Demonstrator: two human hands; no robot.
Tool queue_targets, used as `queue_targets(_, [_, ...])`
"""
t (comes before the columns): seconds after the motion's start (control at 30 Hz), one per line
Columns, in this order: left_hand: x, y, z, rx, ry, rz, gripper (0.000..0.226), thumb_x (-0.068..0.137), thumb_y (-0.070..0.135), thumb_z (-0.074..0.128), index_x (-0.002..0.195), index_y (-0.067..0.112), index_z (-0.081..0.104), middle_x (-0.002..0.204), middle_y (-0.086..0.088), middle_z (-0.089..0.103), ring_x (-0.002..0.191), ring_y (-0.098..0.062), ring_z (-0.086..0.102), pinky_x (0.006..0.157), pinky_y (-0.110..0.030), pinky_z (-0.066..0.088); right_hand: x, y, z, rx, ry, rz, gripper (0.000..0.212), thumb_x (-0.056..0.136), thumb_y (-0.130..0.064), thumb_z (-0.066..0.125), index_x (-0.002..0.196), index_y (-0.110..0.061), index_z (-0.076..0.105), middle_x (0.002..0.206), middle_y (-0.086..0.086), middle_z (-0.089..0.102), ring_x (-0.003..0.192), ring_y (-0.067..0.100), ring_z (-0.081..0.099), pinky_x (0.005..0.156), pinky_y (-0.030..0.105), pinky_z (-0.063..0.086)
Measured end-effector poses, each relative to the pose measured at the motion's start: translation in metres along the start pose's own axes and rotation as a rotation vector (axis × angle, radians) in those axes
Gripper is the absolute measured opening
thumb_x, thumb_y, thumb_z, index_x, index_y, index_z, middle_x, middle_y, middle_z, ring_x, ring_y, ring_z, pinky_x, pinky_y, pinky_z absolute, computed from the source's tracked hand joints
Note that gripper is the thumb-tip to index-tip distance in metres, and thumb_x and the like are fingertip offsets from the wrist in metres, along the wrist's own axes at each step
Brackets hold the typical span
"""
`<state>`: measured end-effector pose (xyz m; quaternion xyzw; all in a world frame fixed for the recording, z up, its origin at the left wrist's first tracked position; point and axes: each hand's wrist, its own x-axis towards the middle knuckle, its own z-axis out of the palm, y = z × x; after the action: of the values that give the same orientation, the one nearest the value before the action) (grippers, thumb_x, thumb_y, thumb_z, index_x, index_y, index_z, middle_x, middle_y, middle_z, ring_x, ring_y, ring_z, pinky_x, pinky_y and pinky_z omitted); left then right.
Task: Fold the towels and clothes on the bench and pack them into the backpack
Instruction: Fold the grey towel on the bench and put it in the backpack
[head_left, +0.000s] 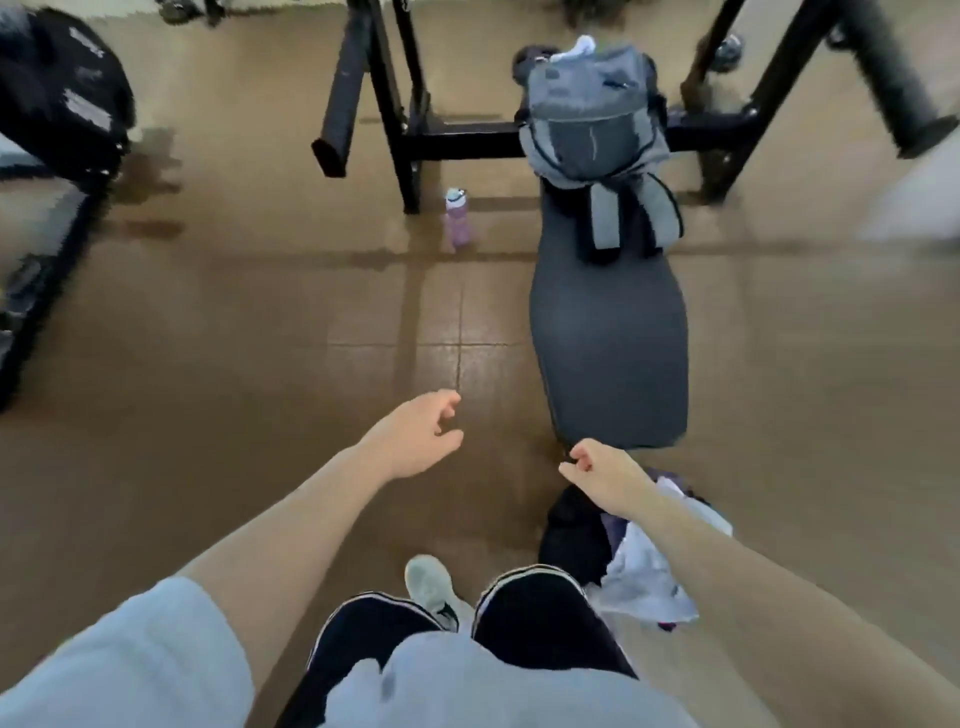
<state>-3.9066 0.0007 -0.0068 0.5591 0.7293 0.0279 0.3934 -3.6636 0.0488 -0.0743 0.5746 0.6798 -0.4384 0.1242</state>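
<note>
A grey backpack (592, 119) stands on the far end of a dark padded bench (610, 332), with something white poking from its top. A heap of crumpled clothes (649, 566), white, purple and black, lies at the bench's near end. My right hand (597, 470) hovers just above that heap with loosely curled fingers, holding nothing. Over the floor left of the bench, my left hand (421, 436) is stretched forward, fingers relaxed and empty.
A purple water bottle (457, 221) stands on the brown floor left of the bench. Black rack legs (405, 130) rise behind it. More black gym equipment (57, 119) sits at the far left. My knees and one shoe are at the bottom.
</note>
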Motion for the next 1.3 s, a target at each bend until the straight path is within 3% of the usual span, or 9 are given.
queue_targets(0.17, [0.058,0.037,0.004,0.135,-0.239,0.238,0.05,0.094,0.03,0.048,0.141,0.022,0.032,0.134,0.002,0.048,0.107,-0.014,0.054,0.092,-0.028,0.046,-0.018,0.019,0.015,0.159,0.137,0.225,0.021,0.093,-0.036,0.051,0.097,-0.015,0.053,0.088,0.001,0.059,0.089,0.022,0.055,0.074,0.029,0.037])
queue_targets(0.27, [0.086,0.066,0.018,0.224,-0.349,0.34,0.05,0.094,0.031,0.048,0.141,0.024,0.032,0.135,0.004,0.047,0.109,-0.013,0.055,0.093,-0.028,0.048,-0.022,0.042,0.021,0.272,0.232,0.324,0.029,0.092,-0.035,0.052,0.069,-0.025,0.036,0.061,-0.01,0.042,0.065,0.015,0.044,0.065,0.029,0.032])
queue_targets(0.53, [0.153,0.136,0.056,0.357,-0.533,0.498,0.051,0.094,0.028,0.049,0.141,0.023,0.031,0.133,0.006,0.047,0.103,-0.011,0.053,0.087,-0.025,0.046,-0.011,0.098,0.017,0.57,0.28,0.57,0.02,0.09,-0.022,0.046,0.073,-0.013,0.051,0.064,0.002,0.049,0.075,0.03,0.057,0.064,0.034,0.041])
queue_targets(0.6, [0.172,0.147,0.072,0.384,-0.565,0.509,0.05,0.094,0.029,0.048,0.141,0.023,0.032,0.132,0.007,0.047,0.102,-0.01,0.053,0.087,-0.025,0.046,-0.006,0.109,0.012,0.662,0.331,0.602,0.015,0.094,-0.021,0.045,0.095,-0.011,0.055,0.074,0.005,0.053,0.078,0.027,0.054,0.069,0.032,0.039])
queue_targets(0.7, [0.207,0.152,0.106,0.412,-0.603,0.529,0.05,0.094,0.028,0.048,0.141,0.023,0.032,0.13,0.007,0.049,0.1,-0.009,0.052,0.089,-0.026,0.046,0.013,0.126,0.015,0.771,0.475,0.64,0.028,0.096,-0.023,0.047,0.12,-0.008,0.049,0.099,0.01,0.06,0.085,0.02,0.052,0.075,0.028,0.038])
queue_targets(0.97, [0.294,0.127,0.225,0.484,-0.747,0.54,0.051,0.095,0.025,0.047,0.142,0.024,0.03,0.132,0.007,0.048,0.106,-0.011,0.054,0.084,-0.023,0.043,0.108,0.2,0.079,0.439,0.611,0.665,0.027,0.094,-0.016,0.049,0.119,-0.009,0.057,0.121,0.01,0.056,0.107,0.031,0.051,0.084,0.04,0.044])
queue_targets(1.1, [0.316,0.117,0.254,0.508,-0.791,0.552,0.05,0.094,0.024,0.047,0.142,0.023,0.031,0.132,0.005,0.049,0.103,-0.012,0.054,0.086,-0.024,0.043,0.13,0.226,0.096,0.127,0.67,0.67,0.019,0.071,-0.014,0.066,0.089,-0.011,0.068,0.106,0.01,0.067,0.092,0.035,0.062,0.07,0.038,0.046])
queue_targets(1.2, [0.321,0.115,0.262,0.545,-0.808,0.574,0.049,0.094,0.023,0.047,0.141,0.022,0.033,0.13,0.006,0.051,0.099,-0.011,0.053,0.086,-0.025,0.044,0.137,0.246,0.105,-0.062,0.6,0.676,0.028,0.052,-0.016,0.082,0.077,-0.017,0.069,0.095,0.004,0.07,0.096,0.028,0.064,0.087,0.038,0.036])
queue_targets(1.3, [0.32,0.12,0.262,0.555,-0.823,0.6,0.047,0.094,0.023,0.047,0.14,0.023,0.035,0.126,0.008,0.052,0.097,-0.009,0.054,0.083,-0.022,0.045,0.131,0.252,0.106,-0.174,0.583,0.639,0.03,0.043,-0.009,0.084,0.064,-0.016,0.064,0.071,0.0,0.064,0.086,0.025,0.067,0.092,0.041,0.045])
